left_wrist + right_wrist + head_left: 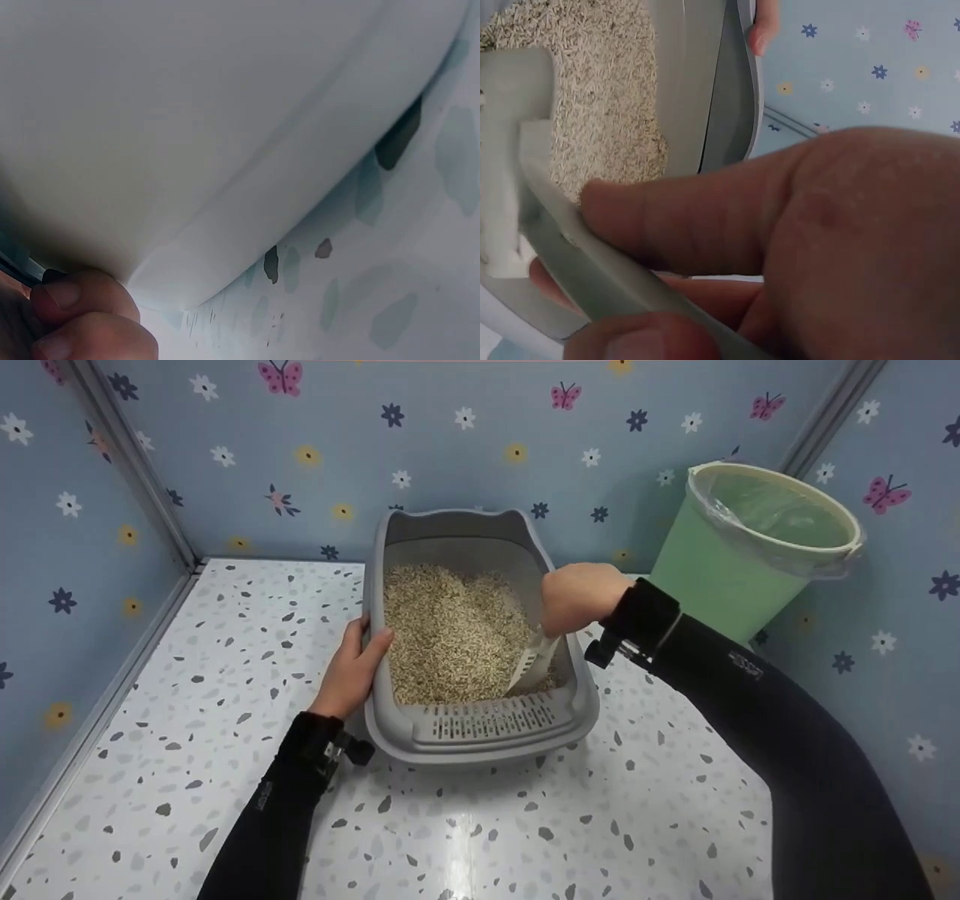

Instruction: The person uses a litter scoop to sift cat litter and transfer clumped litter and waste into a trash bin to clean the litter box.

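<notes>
On my feed I see a green bin (720, 562) with a clear liner (739, 529), blue walls (480, 472) with flowers (515, 453) and pink butterflies (566, 396), and a speckled white surface (247, 780).

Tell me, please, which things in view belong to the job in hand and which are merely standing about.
In use:
- scoop, held by the right hand
- gray litter tray, gripped by the left hand
- granular litter, inside the tray

Apparently just there:
- green bin, untouched, though possibly relevant
- flowered wall panels
</notes>
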Demonstrator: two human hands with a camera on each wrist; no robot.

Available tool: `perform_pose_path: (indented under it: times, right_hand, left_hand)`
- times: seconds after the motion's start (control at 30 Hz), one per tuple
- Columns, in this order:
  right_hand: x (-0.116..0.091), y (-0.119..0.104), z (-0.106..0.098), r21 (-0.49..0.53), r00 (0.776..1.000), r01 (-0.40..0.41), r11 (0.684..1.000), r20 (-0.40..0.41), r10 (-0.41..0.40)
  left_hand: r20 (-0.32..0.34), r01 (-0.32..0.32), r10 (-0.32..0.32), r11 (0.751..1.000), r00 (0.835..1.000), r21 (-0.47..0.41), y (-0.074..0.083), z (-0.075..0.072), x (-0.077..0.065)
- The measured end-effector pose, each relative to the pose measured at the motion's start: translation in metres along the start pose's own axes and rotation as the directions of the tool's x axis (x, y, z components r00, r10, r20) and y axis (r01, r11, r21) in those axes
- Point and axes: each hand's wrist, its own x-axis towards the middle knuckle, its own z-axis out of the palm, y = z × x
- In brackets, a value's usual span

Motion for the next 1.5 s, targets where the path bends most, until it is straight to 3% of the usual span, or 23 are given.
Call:
perform_pose_path:
  times: [0.43, 0.77, 1.03, 1.23, 1.5]
  right_hand:
    - [0.001, -0.010, -0.018, -0.052, 0.999, -0.046, 0.998, 0.023, 0.047]
    - [0.005, 0.005, -0.017, 0.072, 1.000, -0.006, 0.997, -0.026, 0.007]
    - [0.024, 0.000, 0.003, 0.229, 0.992, 0.020, 0.973, -0.123, 0.009]
    - [0.035, -0.009, 0.022, 0.267, 0.995, 0.013, 0.964, -0.103, 0.015]
    - [0.026, 0.006, -0.002, 0.212, 0.999, 0.006, 0.977, -0.051, 0.005]
  left_hand:
    - [-0.010, -0.003, 0.003, 1.000, 1.000, -0.009, 0.002, 0.000, -0.001]
    - [0.014, 0.014, -0.014, 1.000, 1.000, 0.017, 0.002, 0.000, -0.002]
    - [-0.013, 0.016, -0.016, 1.000, 1.000, 0.025, 0.000, 0.001, 0.000]
    - [-0.016, 0.015, -0.015, 1.000, 1.000, 0.022, -0.001, 0.003, 0.001]
    - [-0.026, 0.004, -0.003, 1.000, 1.000, 0.023, 0.000, 0.001, 0.001]
